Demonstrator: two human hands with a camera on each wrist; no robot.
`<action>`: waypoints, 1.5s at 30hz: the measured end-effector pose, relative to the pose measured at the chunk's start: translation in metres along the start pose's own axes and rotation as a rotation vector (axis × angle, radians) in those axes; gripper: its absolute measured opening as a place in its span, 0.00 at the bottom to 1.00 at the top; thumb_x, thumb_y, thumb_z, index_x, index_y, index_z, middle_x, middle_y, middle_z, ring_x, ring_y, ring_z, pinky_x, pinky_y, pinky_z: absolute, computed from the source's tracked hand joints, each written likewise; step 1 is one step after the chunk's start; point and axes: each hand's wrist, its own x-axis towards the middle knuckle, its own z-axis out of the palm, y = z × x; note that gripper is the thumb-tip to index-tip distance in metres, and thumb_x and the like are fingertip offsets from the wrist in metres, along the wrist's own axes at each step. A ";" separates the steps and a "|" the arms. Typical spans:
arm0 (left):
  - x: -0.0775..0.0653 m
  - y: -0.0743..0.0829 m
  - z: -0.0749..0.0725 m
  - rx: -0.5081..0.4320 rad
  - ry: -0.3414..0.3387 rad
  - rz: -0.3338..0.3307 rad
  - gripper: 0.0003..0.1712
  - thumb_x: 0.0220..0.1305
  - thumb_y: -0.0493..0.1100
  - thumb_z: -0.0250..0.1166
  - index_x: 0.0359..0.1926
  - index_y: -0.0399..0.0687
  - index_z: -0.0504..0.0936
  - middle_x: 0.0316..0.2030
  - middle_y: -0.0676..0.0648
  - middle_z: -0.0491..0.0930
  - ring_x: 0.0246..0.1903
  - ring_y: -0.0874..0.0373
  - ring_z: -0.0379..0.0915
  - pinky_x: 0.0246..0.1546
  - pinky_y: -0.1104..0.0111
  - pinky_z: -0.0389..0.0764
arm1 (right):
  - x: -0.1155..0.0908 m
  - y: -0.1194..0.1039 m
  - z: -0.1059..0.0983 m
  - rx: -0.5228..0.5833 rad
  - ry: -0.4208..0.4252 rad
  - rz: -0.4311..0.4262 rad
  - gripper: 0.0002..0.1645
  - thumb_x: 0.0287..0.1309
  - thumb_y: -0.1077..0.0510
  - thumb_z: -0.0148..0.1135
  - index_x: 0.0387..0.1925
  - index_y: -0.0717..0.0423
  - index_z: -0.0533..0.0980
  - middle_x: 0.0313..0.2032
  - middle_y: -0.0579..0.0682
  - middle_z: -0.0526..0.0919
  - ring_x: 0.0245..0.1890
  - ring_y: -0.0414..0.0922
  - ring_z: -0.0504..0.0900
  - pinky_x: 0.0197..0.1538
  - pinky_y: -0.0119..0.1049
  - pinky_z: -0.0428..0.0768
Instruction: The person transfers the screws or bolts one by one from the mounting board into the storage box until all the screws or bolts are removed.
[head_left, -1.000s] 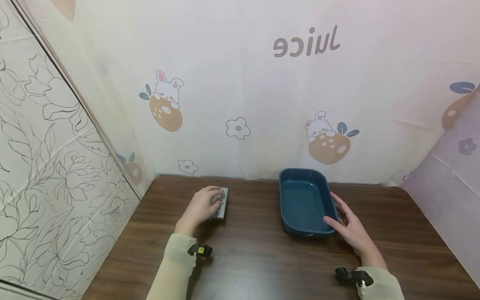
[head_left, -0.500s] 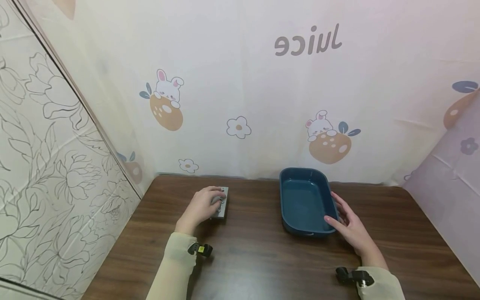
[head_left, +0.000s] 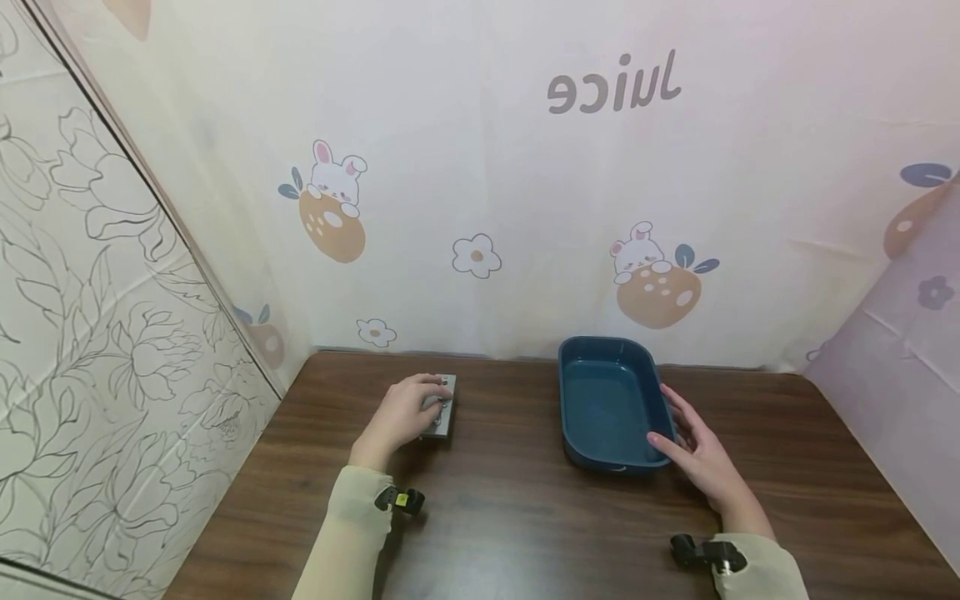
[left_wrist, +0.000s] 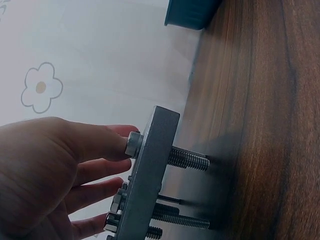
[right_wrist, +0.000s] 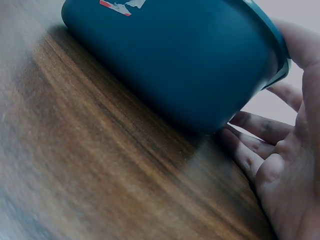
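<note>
At the left of the table in the head view is a grey metal plate (head_left: 447,414) carrying several bolts, partly covered by my left hand (head_left: 400,414). In the left wrist view, my left thumb and index finger pinch a bolt head (left_wrist: 133,144) on the plate's upper face. The other fingers are bent loosely beside more bolt heads, and threaded shanks (left_wrist: 192,158) stick out underneath. On the right is a deep teal baking dish (head_left: 611,408). My right hand (head_left: 697,454) holds its right side, thumb over the rim and fingers along the outer wall.
Both stand on a dark brown wooden table (head_left: 510,517). A pale curtain (head_left: 487,167) with printed rabbits and flowers hangs behind the back edge, with patterned panels at both sides. A torn label (right_wrist: 120,6) is stuck on the dish's outer wall.
</note>
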 end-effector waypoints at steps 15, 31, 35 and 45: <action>0.000 -0.001 0.002 0.028 0.012 -0.016 0.14 0.68 0.41 0.65 0.52 0.53 0.87 0.61 0.49 0.80 0.66 0.50 0.70 0.63 0.43 0.68 | 0.001 0.003 0.001 0.023 0.007 -0.017 0.49 0.69 0.49 0.62 0.80 0.29 0.44 0.76 0.64 0.55 0.72 0.66 0.56 0.65 0.73 0.59; 0.002 0.001 0.001 0.058 0.016 -0.031 0.13 0.68 0.40 0.66 0.52 0.53 0.87 0.59 0.49 0.81 0.63 0.50 0.72 0.62 0.45 0.70 | 0.003 0.005 0.000 0.005 0.004 -0.025 0.49 0.69 0.49 0.62 0.80 0.28 0.45 0.76 0.61 0.55 0.72 0.64 0.57 0.66 0.70 0.60; 0.002 0.001 0.001 0.062 0.014 -0.031 0.13 0.67 0.40 0.66 0.51 0.53 0.87 0.58 0.49 0.81 0.62 0.50 0.73 0.60 0.46 0.71 | 0.002 0.006 0.001 0.020 0.003 -0.026 0.49 0.69 0.48 0.62 0.79 0.28 0.44 0.76 0.61 0.54 0.72 0.64 0.56 0.66 0.71 0.59; 0.002 0.002 0.003 0.062 0.071 0.013 0.10 0.65 0.38 0.68 0.46 0.51 0.88 0.55 0.48 0.83 0.58 0.48 0.76 0.58 0.46 0.73 | 0.001 0.005 0.000 0.016 0.006 -0.028 0.49 0.69 0.48 0.62 0.80 0.28 0.45 0.76 0.62 0.55 0.72 0.65 0.57 0.65 0.72 0.59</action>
